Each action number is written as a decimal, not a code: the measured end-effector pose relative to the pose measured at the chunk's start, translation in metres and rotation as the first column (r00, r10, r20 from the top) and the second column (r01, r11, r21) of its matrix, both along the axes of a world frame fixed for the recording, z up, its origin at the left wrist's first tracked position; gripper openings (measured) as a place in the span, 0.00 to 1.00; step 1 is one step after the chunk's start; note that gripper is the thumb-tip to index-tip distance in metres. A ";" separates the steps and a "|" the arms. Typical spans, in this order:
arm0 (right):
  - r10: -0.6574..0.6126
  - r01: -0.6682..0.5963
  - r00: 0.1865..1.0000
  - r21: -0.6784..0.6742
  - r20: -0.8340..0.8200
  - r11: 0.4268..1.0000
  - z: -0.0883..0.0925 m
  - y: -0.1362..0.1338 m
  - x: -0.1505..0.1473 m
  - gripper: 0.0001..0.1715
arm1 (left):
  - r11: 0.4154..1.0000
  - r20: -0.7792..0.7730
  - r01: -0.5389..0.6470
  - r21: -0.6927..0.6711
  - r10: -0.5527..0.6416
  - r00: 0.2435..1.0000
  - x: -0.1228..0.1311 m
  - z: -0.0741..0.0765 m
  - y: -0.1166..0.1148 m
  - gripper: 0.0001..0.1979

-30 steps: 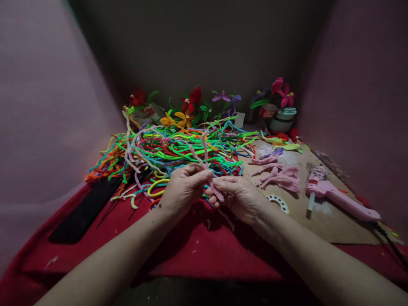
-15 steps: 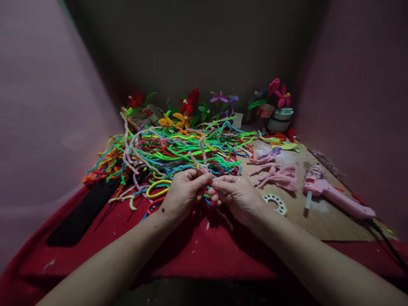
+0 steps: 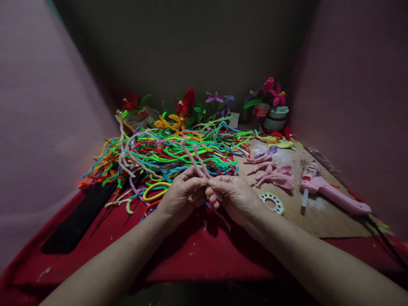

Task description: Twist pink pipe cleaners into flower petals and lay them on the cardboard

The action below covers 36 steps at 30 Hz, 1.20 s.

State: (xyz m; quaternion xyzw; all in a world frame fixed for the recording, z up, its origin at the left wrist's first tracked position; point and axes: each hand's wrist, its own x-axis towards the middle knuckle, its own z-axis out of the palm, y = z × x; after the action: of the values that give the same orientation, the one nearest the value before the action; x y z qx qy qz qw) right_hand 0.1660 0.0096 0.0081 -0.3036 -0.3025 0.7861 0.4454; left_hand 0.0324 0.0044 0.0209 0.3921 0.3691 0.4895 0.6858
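Note:
Two ends of a pink pipe cleaner (image 3: 201,160) rise from between my pinched fingertips. My left hand (image 3: 186,189) grips it from the left, thumb and forefinger closed. Against it, my right hand (image 3: 234,193) pinches the same pipe cleaner, with the two thumbs nearly touching. More pale pink strand hangs below the right fingers. How the pieces join inside the fingers is hidden. Behind the hands spreads a large heap of coloured pipe cleaners (image 3: 172,148), mostly green, blue, red and pink.
On the cardboard (image 3: 331,225) at right lie a pink glue gun (image 3: 334,195), pink pipe-cleaner petals (image 3: 279,176) and a white ring with holes (image 3: 271,203). A long black object (image 3: 76,221) lies at left on the red cloth (image 3: 216,259). Pipe-cleaner flowers (image 3: 181,108) and a lidded jar (image 3: 276,117) stand behind.
The two pink ends above my fingers now lean left and lie closer to parallel, where before they spread apart. My hands stay pinched together; the view has shifted slightly.

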 end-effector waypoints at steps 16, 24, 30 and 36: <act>0.061 -0.134 0.912 0.156 0.405 0.979 0.013 0.000 0.012 0.10 | 0.340 -0.609 0.637 0.692 0.748 0.263 -0.026 0.023 0.001 0.08; -0.338 -0.191 0.725 0.647 0.600 0.739 0.003 -0.005 0.009 0.12 | 0.719 -0.916 0.569 0.399 0.333 0.222 -0.019 0.041 0.000 0.10; -0.817 -0.358 0.500 0.927 0.288 0.107 -0.006 -0.013 0.011 0.12 | 0.960 -0.532 0.241 -0.144 -0.280 0.799 -0.016 0.038 0.006 0.08; -0.449 -0.020 0.802 0.769 0.394 0.639 0.009 -0.010 0.011 0.08 | 0.937 -0.607 0.136 0.322 0.094 0.789 -0.019 0.042 -0.003 0.07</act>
State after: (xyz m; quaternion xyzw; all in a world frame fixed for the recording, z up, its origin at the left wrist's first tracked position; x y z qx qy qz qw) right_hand 0.1774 -0.0002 0.0168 -0.3447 -0.6692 0.4084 0.5164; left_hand 0.0130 0.0012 0.0633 0.6487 0.4744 0.3854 0.4534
